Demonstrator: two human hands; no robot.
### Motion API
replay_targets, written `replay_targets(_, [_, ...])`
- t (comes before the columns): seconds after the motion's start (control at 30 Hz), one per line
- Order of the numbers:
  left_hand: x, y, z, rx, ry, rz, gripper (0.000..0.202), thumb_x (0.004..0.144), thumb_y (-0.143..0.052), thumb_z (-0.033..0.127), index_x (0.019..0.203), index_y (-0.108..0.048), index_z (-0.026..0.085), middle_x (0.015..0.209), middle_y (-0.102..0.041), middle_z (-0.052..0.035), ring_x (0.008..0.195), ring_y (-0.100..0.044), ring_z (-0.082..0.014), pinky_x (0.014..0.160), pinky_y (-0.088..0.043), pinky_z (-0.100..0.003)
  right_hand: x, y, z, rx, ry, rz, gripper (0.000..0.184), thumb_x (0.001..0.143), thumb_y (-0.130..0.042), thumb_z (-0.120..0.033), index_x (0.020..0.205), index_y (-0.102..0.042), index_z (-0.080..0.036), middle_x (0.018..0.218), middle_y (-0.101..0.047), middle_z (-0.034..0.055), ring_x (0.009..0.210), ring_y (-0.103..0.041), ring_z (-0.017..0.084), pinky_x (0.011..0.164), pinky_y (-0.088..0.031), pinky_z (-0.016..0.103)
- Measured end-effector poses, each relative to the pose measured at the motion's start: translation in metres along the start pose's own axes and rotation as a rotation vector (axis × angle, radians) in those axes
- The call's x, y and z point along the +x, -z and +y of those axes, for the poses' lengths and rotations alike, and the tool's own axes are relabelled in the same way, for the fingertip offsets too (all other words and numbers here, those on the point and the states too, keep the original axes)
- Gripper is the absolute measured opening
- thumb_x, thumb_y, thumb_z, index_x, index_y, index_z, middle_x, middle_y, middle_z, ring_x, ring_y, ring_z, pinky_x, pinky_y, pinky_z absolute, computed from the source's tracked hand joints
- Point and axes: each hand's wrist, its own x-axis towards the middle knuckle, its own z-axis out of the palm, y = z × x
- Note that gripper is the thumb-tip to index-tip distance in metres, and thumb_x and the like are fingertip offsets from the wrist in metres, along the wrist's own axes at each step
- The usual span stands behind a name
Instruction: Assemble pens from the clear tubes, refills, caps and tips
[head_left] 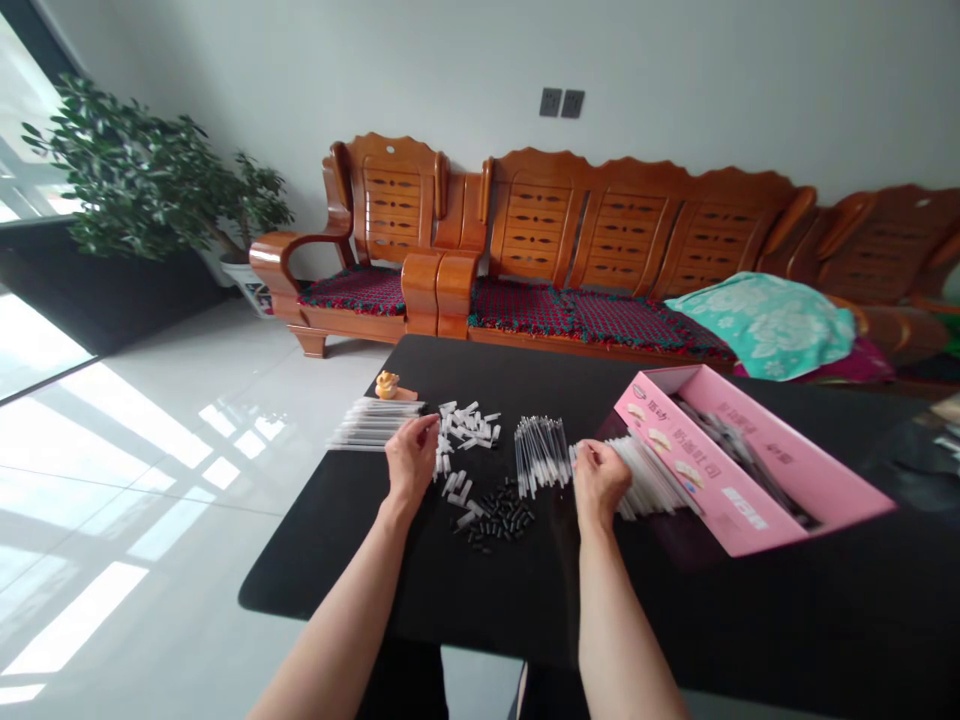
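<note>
My left hand (409, 460) is closed in a pinch at the left edge of a loose heap of short white caps (471, 425). Whatever its fingers hold is too small to make out. Left of it lies a row of long whitish tubes (367, 425). My right hand (602, 483) is also closed, over the near left side of another row of pale tubes (652, 480); its fingertips hide what they grip. Between the hands lies a bundle of thin clear sticks with white ends, like pen refills (541, 455). Small black plugs (504, 518) are scattered nearer to me.
A pink open box (739, 530) holding dark, slender items stands right of the pale tubes. A small yellow figurine (387, 385) sits at the black table's (322, 560) far left corner. Behind are a wooden bench (622, 225) and a potted plant (150, 170).
</note>
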Motion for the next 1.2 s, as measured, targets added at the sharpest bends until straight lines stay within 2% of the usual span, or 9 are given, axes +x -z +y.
replay_targets(0.1, [-0.010,-0.008,0.005,0.007,-0.121,-0.121,0.022,0.088,-0.054,0.028,0.095,-0.073,0.020,0.079,-0.067,-0.0034,0.058,-0.055,-0.0118,0.061,-0.043,-0.023,0.008,0.013,0.006,-0.483,0.116,0.023,0.019,0.072,-0.057,-0.024,0.076,-0.074,-0.018,0.067,-0.070,0.0132,0.063,-0.064,0.027,0.055,-0.040,0.032])
replay_targets(0.2, [-0.013,-0.009,0.004,0.014,-0.145,-0.173,0.020,0.088,-0.054,0.026,0.091,-0.073,0.020,0.077,-0.065,-0.0027,0.057,-0.054,-0.0109,0.059,-0.041,-0.021,0.012,0.017,0.015,-0.712,0.141,-0.064,0.017,0.069,-0.057,-0.021,0.071,-0.074,-0.019,0.068,-0.071,0.0162,0.059,-0.063,0.028,0.052,-0.037,0.033])
replay_targets(0.37, [-0.014,-0.008,0.000,0.033,-0.149,-0.178,0.020,0.088,-0.054,0.025,0.090,-0.073,0.020,0.076,-0.064,-0.0022,0.056,-0.053,-0.0105,0.059,-0.040,-0.021,0.017,0.011,0.038,-0.743,0.222,-0.078,0.011,0.064,-0.063,-0.024,0.055,-0.068,-0.020,0.052,-0.064,0.0125,0.047,-0.059,0.024,0.048,-0.036,0.032])
replay_targets(0.5, [-0.015,-0.010,0.001,0.024,-0.142,-0.205,0.018,0.087,-0.055,0.025,0.090,-0.073,0.021,0.079,-0.065,-0.0025,0.058,-0.055,-0.0107,0.060,-0.041,-0.021,0.016,0.008,0.034,-0.653,0.253,-0.052,0.019,0.068,-0.062,-0.031,0.052,-0.065,-0.021,0.046,-0.059,0.0092,0.048,-0.058,0.022,0.049,-0.037,0.030])
replay_targets(0.63, [-0.016,-0.011,0.002,0.000,-0.153,-0.230,0.018,0.087,-0.055,0.025,0.090,-0.072,0.021,0.081,-0.067,-0.0028,0.060,-0.056,-0.0110,0.062,-0.042,-0.022,0.009,0.005,0.008,-0.361,0.197,0.015,0.019,0.072,-0.059,-0.032,0.076,-0.071,-0.018,0.061,-0.067,0.0087,0.059,-0.061,0.023,0.057,-0.041,0.031])
replay_targets(0.77, [-0.017,-0.012,0.001,0.002,-0.160,-0.227,0.018,0.088,-0.054,0.025,0.089,-0.072,0.021,0.081,-0.067,-0.0029,0.060,-0.056,-0.0112,0.062,-0.042,-0.022,0.001,-0.005,-0.003,0.183,0.073,-0.132,0.020,0.073,-0.061,-0.035,0.075,-0.065,-0.015,0.052,-0.060,-0.0001,0.049,-0.054,0.016,0.049,-0.041,0.025])
replay_targets(0.9, [-0.017,-0.014,-0.002,-0.002,-0.155,-0.237,0.018,0.088,-0.054,0.024,0.088,-0.072,0.021,0.082,-0.067,-0.0029,0.061,-0.056,-0.0114,0.062,-0.043,-0.022,-0.005,-0.018,0.000,0.514,-0.075,-0.230,0.019,0.070,-0.065,-0.034,0.074,-0.061,-0.016,0.050,-0.061,-0.0022,0.036,-0.046,0.010,0.037,-0.035,0.020])
replay_targets(1.1, [-0.017,-0.014,-0.003,0.011,-0.169,-0.246,0.016,0.087,-0.056,0.023,0.088,-0.072,0.021,0.082,-0.068,-0.0028,0.063,-0.057,-0.0121,0.062,-0.042,-0.022,-0.004,-0.021,-0.002,0.767,-0.249,-0.214,0.026,0.069,-0.069,-0.038,0.077,-0.056,-0.016,0.056,-0.070,0.0031,0.028,-0.048,0.009,0.027,-0.024,0.016])
replay_targets(1.2, [-0.018,-0.015,0.000,0.028,-0.189,-0.265,0.016,0.087,-0.056,0.023,0.088,-0.072,0.021,0.081,-0.067,-0.0027,0.063,-0.058,-0.0119,0.063,-0.041,-0.022,-0.002,-0.020,-0.002,0.822,-0.206,-0.144,0.028,0.067,-0.071,-0.034,0.083,-0.058,-0.015,0.060,-0.071,0.0032,0.032,-0.053,0.011,0.028,-0.031,0.017])
